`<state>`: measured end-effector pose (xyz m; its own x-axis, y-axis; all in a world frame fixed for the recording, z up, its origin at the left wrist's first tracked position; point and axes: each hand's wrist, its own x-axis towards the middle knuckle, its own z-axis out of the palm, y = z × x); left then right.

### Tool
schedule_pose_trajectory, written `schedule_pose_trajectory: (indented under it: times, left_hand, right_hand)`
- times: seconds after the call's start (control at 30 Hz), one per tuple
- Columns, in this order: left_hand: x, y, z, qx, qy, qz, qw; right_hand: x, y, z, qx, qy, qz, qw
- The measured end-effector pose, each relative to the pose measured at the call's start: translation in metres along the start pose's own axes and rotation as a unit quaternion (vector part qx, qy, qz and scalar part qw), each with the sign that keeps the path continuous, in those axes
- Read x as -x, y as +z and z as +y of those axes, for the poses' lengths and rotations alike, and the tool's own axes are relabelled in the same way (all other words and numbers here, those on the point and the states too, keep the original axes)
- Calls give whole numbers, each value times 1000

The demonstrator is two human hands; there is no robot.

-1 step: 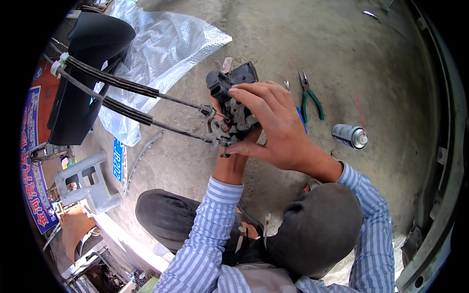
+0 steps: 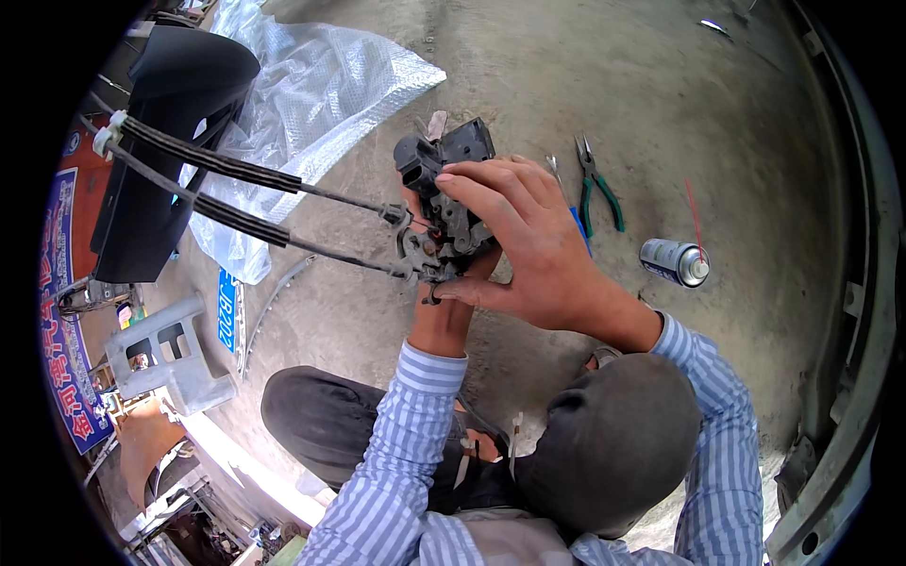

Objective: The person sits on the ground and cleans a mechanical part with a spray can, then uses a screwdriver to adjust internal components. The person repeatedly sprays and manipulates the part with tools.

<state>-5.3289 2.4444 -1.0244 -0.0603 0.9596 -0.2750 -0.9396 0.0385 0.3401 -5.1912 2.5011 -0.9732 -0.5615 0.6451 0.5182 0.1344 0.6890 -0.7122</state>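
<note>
Evidently, the latch (image 2: 455, 222) is held above the floor (image 2: 528, 75), its lower edge met by the thumb of the right hand (image 2: 552, 245), whose fingers are curled over its right side. The left hand (image 2: 411, 203) is mostly hidden behind it, so its grip cannot be told. Firm support from beneath is advised, with fingertips kept off pivots and the cables (image 2: 236, 161) left unkinked.

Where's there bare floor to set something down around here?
Widest bare patch: the floor beyond the pliers, right of the bubble wrap. Another lies between the spray can and the curved metal edge at far right. Crowded: leftward, with the black panel and cables.
</note>
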Motion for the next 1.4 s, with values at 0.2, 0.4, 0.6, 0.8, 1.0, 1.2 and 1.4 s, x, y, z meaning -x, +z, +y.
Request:
schedule_pose_trajectory:
  times: [0.2,0.4,0.6,0.8,1.0,1.2,1.4]
  left_hand:
    - [-7,10,8,7,-8,21,1000]
    - [-10,39,4,38,-31,41,998]
    - [-9,45,4,41,-17,25,999]
    - [-3,39,5,34,30,9,999]
    - [17,30,30,-2,116,0,993]
    - [44,27,82,-20,101,-89,991]
    - [67,29,103,0,107,-57,993]
  right_hand:
    - [-1,-4,4,1,-30,-26,999]
    - [-9,-4,4,-17,-38,27,999]
    - [-13,-6,3,-7,-39,21,999]
    - [-28,-21,-6,-5,-46,-44,998]
    - [-47,-14,-22,-78,-99,-81,989]
    - [-66,11,-35,-128,-144,-93,977]
    - [-73,38,-39,-176,-149,-95,968]
